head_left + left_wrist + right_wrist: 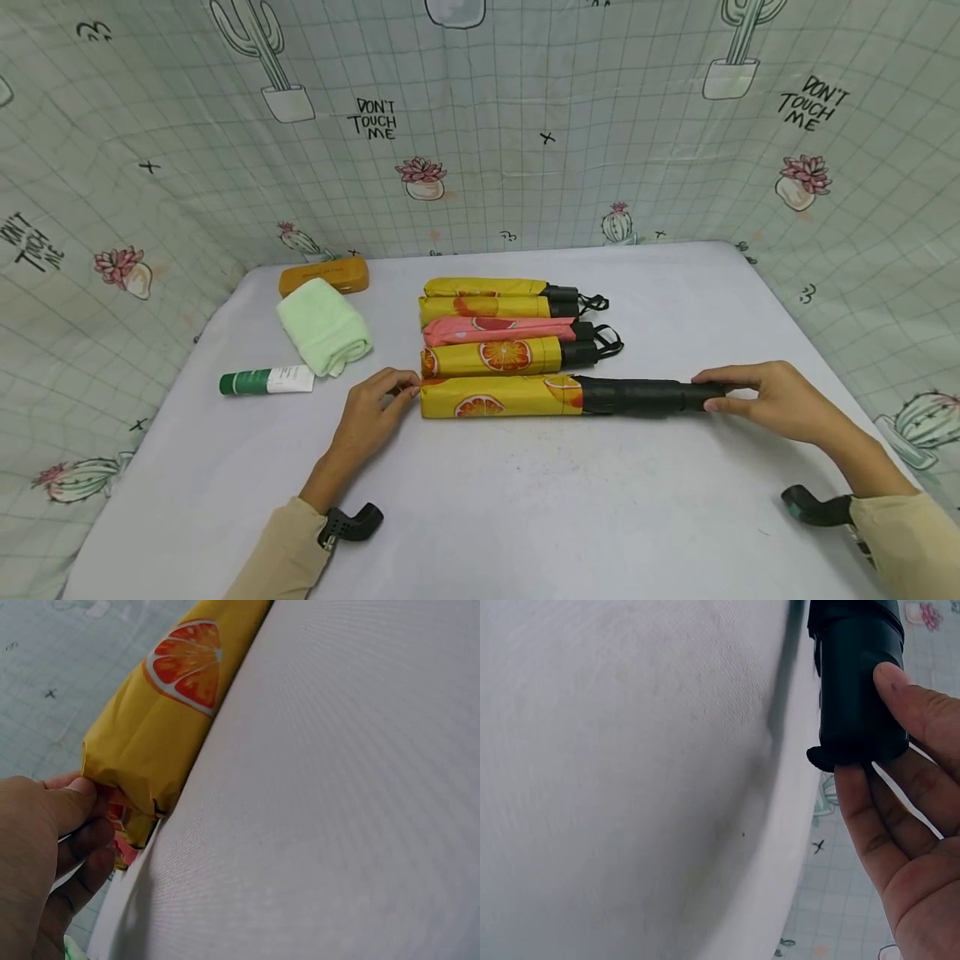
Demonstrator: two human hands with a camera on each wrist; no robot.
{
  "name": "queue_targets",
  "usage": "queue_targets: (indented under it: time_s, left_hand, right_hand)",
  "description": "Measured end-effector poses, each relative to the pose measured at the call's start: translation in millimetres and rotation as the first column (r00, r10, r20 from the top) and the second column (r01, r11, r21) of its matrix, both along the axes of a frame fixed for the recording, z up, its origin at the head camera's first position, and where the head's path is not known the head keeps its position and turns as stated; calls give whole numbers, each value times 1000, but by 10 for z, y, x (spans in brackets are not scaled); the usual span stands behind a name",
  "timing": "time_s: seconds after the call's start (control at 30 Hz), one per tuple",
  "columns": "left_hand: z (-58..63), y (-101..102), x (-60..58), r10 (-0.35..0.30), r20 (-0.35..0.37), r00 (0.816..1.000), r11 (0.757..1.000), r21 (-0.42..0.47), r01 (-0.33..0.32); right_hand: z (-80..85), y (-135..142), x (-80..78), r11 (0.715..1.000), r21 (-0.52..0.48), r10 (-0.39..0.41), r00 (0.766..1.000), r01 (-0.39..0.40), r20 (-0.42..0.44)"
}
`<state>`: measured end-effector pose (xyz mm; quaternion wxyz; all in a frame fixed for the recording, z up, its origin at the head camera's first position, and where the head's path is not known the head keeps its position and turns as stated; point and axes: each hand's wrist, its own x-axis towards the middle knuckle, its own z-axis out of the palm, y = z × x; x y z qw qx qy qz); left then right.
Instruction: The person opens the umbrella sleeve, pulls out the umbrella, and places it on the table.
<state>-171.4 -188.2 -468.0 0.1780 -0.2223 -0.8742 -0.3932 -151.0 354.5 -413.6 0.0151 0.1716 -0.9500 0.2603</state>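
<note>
A folded yellow umbrella (517,397) with orange-slice prints lies lengthwise, nearest of a row of umbrellas. Its long black handle (645,395) points right. At the fabric end, my left hand (378,408) pinches the cloth edge between thumb and forefinger, as the left wrist view shows close up. My right hand (780,400) holds the handle's tip, thumb on one side and fingers at the end and far side. Right behind lies another yellow umbrella (487,357), then a pink umbrella (498,330) and more yellow ones (483,308), their black handles also pointing right.
On the left of the white table (525,517) are a folded light green towel (322,325), an orange-brown case (330,275) and a green-and-white tube (266,381). A grid-patterned cloth with cactus prints (480,125) hangs behind and around the table.
</note>
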Motion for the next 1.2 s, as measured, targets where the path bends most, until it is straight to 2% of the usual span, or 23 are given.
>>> queue_targets:
  time_s: [0.3, 0.53, 0.77, 1.2]
  left_hand:
    - [-23, 28, -8, -13, -4, 1000, 1000, 14, 13]
    - [-39, -8, 14, -16, -25, 1000, 1000, 16, 17]
    - [-24, -6, 7, -53, -37, 998, 997, 49, 54]
    - [-49, -16, -3, -31, -17, 999, 999, 28, 31]
  right_hand:
    - [31, 152, 32, 1000, 16, -1, 1000, 1, -17]
    - [-10, 176, 39, 999, -40, -1, 1000, 2, 28]
    - [-8, 224, 67, 999, -16, -27, 999, 28, 37]
    - [-13, 420, 127, 998, -25, -48, 996, 50, 74]
